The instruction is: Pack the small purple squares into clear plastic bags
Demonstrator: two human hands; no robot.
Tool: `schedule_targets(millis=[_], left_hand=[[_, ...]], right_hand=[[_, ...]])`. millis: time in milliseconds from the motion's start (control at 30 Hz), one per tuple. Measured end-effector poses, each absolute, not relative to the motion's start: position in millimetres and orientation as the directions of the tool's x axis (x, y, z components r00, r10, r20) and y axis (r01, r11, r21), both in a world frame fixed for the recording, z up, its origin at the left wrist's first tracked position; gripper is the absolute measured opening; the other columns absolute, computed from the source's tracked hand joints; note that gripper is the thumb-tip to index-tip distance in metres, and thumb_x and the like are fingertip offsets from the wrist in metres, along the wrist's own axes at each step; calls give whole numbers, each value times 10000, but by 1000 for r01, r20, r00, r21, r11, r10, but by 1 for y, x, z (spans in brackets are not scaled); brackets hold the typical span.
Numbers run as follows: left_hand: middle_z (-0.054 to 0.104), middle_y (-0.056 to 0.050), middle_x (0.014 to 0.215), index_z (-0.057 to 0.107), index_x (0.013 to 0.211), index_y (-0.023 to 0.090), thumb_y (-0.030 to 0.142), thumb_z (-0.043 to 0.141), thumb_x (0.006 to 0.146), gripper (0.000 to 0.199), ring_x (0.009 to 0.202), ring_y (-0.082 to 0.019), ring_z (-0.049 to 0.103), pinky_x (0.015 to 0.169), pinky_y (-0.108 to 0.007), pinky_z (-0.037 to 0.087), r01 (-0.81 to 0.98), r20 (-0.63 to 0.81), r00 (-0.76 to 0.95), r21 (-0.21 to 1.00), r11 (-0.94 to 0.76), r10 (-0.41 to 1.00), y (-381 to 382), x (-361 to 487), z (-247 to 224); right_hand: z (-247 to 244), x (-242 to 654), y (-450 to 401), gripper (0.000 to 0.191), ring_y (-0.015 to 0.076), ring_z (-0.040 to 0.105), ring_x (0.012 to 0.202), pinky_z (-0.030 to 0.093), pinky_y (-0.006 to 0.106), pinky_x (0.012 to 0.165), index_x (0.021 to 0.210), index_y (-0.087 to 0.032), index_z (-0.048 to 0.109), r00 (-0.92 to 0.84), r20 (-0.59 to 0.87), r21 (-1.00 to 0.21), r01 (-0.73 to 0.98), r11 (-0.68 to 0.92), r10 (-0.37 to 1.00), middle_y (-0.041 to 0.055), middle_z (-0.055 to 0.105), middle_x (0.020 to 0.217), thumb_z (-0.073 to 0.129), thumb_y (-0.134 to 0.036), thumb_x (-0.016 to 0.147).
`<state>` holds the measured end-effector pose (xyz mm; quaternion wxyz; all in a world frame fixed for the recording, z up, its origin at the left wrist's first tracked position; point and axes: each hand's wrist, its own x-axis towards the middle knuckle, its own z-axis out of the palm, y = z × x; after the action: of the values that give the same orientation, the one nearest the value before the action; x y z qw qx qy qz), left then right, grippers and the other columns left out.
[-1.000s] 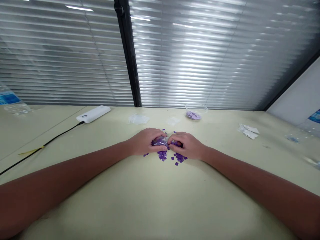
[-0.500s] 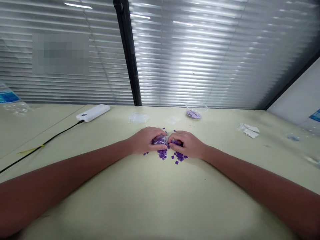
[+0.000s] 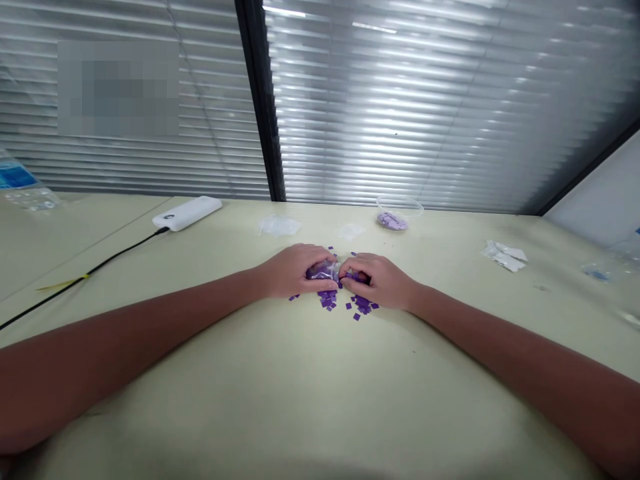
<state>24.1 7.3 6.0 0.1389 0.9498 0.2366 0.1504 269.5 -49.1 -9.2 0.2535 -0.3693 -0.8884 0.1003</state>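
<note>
My left hand is closed around a clear plastic bag with purple pieces showing through it. Thumb below and fingers above, it keeps the bag low over the table. My right hand is curled at the bag's right end, its fingertips pinched together there. Whether those fingertips grip the bag's edge or purple pieces is too small to make out. Small purple square pieces lie loose on the table below and around both hands; some are partly hidden under the fingers.
Behind the hands stands a clear round tub of pale purple pieces, with flat clear plastic bags to its left. A white power bank with a black cable lies left. Crumpled white scraps lie right; a bottle is far left.
The whole view has shifted slightly, with the table's things sitting a little higher in the picture. Both hands keep nearly the same pose around the bag.
</note>
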Motion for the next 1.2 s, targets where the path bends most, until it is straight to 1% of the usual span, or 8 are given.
schedule_targets(millis=[333,1200], left_hand=[[694,-49,960,675,1171,228,675,573,932,517,857,-222,601,759,-321,400,397,230,846,330,-857,480,8,25,6],[699,-44,991,668,1178,231,658,594,931,499,878,-217,607,781,-315,408,393,230,848,331,-858,478,8,24,5]], right_hand=[[-9,270,-50,79,154,572,741,400,278,705,1002,-223,680,-595,376,-370,607,704,710,4,664,814,611,-235,966],[-10,271,-49,91,146,562,731,395,271,692,1014,-218,683,-595,377,-367,608,704,710,3,655,810,611,-230,960]])
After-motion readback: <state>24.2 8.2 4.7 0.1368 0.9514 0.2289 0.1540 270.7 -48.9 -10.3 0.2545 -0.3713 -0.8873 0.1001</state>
